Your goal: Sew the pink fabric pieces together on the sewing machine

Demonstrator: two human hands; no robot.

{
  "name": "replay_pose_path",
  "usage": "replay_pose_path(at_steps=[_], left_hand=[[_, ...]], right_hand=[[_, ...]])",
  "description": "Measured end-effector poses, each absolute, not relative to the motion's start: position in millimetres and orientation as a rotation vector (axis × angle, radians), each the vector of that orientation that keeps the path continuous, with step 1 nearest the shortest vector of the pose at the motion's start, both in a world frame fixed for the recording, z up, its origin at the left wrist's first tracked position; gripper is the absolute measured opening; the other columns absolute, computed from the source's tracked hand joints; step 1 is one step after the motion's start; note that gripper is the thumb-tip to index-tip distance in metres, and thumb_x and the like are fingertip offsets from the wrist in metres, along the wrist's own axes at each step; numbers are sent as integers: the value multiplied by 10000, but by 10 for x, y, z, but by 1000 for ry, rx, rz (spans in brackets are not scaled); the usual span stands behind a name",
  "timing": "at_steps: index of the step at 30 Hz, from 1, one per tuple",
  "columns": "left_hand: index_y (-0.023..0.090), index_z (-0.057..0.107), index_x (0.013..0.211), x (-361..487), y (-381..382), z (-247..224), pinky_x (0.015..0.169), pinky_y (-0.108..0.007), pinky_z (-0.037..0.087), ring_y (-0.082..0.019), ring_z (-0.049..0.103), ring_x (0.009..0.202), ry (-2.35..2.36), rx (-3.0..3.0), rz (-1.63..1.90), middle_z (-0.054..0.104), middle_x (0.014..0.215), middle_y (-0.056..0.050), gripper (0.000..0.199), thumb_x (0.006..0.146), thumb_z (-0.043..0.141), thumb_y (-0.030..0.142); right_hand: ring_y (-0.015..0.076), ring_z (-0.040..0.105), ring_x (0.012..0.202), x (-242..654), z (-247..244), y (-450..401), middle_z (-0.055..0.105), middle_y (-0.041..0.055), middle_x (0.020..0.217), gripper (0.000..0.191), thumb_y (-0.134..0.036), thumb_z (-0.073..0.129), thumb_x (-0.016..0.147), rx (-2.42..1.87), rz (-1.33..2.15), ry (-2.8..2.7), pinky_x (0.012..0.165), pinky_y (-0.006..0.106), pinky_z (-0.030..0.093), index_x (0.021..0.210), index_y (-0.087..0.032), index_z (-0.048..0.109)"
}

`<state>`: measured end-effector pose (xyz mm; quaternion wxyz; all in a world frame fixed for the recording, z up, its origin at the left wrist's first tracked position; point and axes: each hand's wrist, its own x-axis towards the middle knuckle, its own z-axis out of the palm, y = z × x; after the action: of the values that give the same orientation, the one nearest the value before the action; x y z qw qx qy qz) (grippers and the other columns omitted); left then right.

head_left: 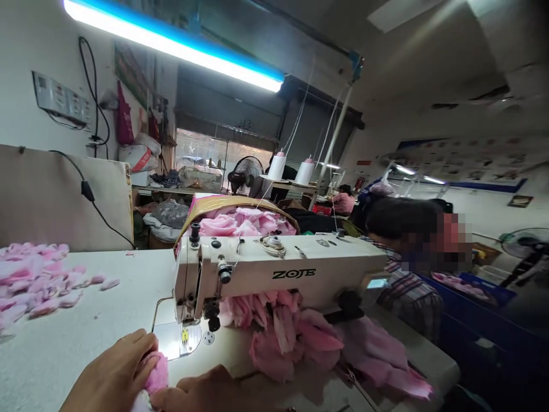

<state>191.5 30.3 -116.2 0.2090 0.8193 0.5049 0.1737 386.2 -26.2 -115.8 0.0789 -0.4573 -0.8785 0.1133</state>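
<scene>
From the head camera, two hands are working at the bottom of the frame, and one white ZOJE sewing machine (274, 273) is standing at centre. Three loads of pink fabric are showing: a scattered pile of pink pieces (32, 280) is lying at the left, a heap of pink cloth (283, 337) is spilling under the machine's arm towards the lower right, and a mound of pink cloth (231, 223) is sitting in a tan-edged container behind the machine. Two white thread cones (291, 169) are standing beyond it, and two electric fans are showing, one (246, 174) at the back and one (525, 243) at the far right.

The white sewing table (86, 320) is stretching across the lower frame, under a fluorescent tube (171, 43) running along the top left. A co-worker in a plaid shirt (407, 297) is sitting at the right beside a blue bin (467, 292), and another person in pink (343, 201) is working further back.

The left hand (109, 372) is curling its fingers around a pink fabric piece (156, 373), clenching it just in front of the needle plate (178, 340). The right hand (197, 392) is lying at the bottom edge, touching that same piece; its grip is partly cut off, so I cannot tell whether it is clenched.
</scene>
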Motion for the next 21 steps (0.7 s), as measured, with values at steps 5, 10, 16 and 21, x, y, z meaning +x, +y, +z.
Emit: replay_pose_path(at_steps=[5,10,16,21], left_hand=[[243,576,860,1910,365,-1141,657,-269,417,-184,595,722,1306,2109,457,640,784,11,297,880,395,478],[236,575,964,1907,340,-1059,637,-279,442,-194,598,704,1318,2065,527,627,748,12,411,847,409,594],[231,574,1093,1843,335,-1028,703,-308,501,-216,621,852,1378,1994,779,641,972,-36,519,803,459,645],[232,579,1101,1779,374,-1060,747,-322,513,-234,603,974,1355,2012,899,630,1064,-55,504,811,475,630]], right_hand=[[167,613,616,3842,-1054,-308,693,-26,774,346,-394,577,774,-1461,450,-2514,559,245,443,1111,-323,602],[229,650,901,3882,-738,-436,718,12,1005,463,-264,545,776,-1494,524,-2333,838,361,453,1231,-341,558],[124,589,678,3949,-624,-540,686,-18,795,385,-179,497,788,-1239,557,-2155,638,216,423,1126,-298,638],[83,326,478,3944,-714,-513,386,-65,550,293,-223,481,852,-1003,765,-1934,460,212,285,1076,-201,669]])
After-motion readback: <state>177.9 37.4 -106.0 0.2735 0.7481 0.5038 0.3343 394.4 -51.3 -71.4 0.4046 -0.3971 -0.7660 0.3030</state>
